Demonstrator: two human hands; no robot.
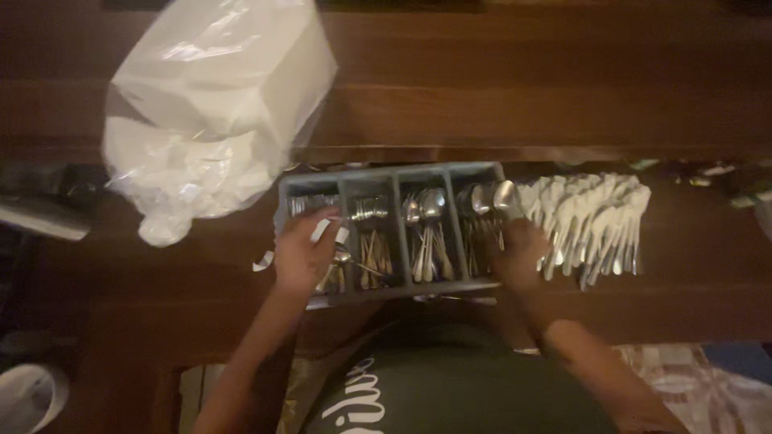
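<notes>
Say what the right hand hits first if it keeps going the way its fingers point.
Probably the spoons in the rightmost compartment of the grey cutlery tray. The right hand points up-image over them; height above them is unclear.

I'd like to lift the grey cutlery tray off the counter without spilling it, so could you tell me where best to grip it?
Probably by its two short end walls, one hand coming in from each side. The grey cutlery tray is long, with four compartments full of spoons, so an even two-sided hold should keep it level. The left hand and right hand already sit near those ends.
</notes>
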